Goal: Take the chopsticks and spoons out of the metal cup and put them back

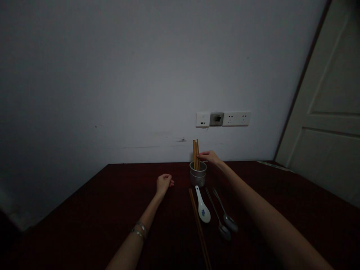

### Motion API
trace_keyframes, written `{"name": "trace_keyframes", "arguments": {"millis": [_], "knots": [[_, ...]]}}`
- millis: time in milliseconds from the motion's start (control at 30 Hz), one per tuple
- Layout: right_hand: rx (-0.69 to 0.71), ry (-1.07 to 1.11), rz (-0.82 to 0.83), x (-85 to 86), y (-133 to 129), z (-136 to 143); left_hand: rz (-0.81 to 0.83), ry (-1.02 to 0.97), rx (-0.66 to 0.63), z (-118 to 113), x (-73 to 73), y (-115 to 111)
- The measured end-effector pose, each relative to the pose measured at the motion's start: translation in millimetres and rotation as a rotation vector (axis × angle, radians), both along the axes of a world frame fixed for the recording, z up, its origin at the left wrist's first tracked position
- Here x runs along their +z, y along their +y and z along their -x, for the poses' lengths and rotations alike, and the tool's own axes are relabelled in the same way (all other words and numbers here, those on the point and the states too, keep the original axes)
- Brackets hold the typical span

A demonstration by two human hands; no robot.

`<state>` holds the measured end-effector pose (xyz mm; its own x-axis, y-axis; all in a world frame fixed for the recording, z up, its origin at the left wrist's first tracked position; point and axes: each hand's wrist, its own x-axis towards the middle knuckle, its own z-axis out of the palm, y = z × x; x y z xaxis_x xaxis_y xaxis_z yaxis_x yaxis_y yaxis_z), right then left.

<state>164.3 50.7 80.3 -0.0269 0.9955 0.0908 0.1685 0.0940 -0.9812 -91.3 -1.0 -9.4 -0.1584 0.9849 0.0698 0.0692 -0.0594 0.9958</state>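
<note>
A metal cup (198, 177) stands near the back of the dark red table, with several wooden chopsticks (195, 153) upright in it. My right hand (208, 156) reaches in from the right and pinches a chopstick just above the cup's rim. Left of the cup, my left hand (164, 183) rests on the table with its fingers curled in and nothing visible in them. In front of the cup lie a pair of chopsticks (200, 231), a white ceramic spoon (203, 210) and two metal spoons (224, 231), side by side.
The dark red table (112, 210) meets a grey wall at its back edge. Sockets and switches (236, 118) are on the wall above the cup. A pale door (329, 123) stands at the right, and a flat strip (275, 166) lies near the back right corner.
</note>
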Motion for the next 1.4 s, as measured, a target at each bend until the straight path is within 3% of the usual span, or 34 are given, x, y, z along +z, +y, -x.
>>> {"name": "trace_keyframes", "arguments": {"millis": [433, 633, 800, 1133, 1400], "knots": [[0.027, -0.03, 0.026, 0.6, -3, 0, 0.013, 0.003, 0.011, 0, -1.9, 3], [-0.005, -0.055, 0.029, -3.5, -11, -16, 0.026, -0.005, 0.01, -1, -1.5, 3], [-0.07, -0.092, -0.041, -24.6, -32, -47, 0.002, 0.001, -0.004, 0, -1.6, 1], [-0.273, -0.285, -0.105, -92.2, -105, -113, -0.072, -0.017, -0.029, 2, -3.7, -2], [-0.381, -0.414, -0.288, -111.9, -137, -98, -0.086, 0.004, -0.049, 4, -6.9, 2]]}}
